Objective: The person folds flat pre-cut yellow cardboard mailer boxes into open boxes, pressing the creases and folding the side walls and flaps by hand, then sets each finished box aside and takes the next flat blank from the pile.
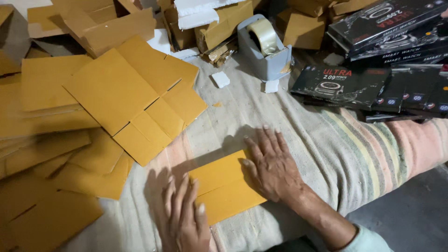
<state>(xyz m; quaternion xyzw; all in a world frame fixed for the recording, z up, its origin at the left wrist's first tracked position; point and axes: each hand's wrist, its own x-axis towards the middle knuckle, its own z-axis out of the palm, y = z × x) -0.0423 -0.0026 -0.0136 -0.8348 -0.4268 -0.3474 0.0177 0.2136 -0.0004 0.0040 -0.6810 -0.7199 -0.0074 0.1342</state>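
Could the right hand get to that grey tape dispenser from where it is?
Probably yes. The right hand lies flat on the folded cardboard, and only bare cloth lies between it and the tape dispenser.

Bare striped cloth [298, 135] lies open ahead of and to the right of the folded cardboard piece [224, 186], giving free passage. To the left, flat cardboard sheets [130, 98] crowd the surface. Farther ahead a tape dispenser [263, 49] stands in the way, with stacked black boxes [373, 79] blocking the far right.
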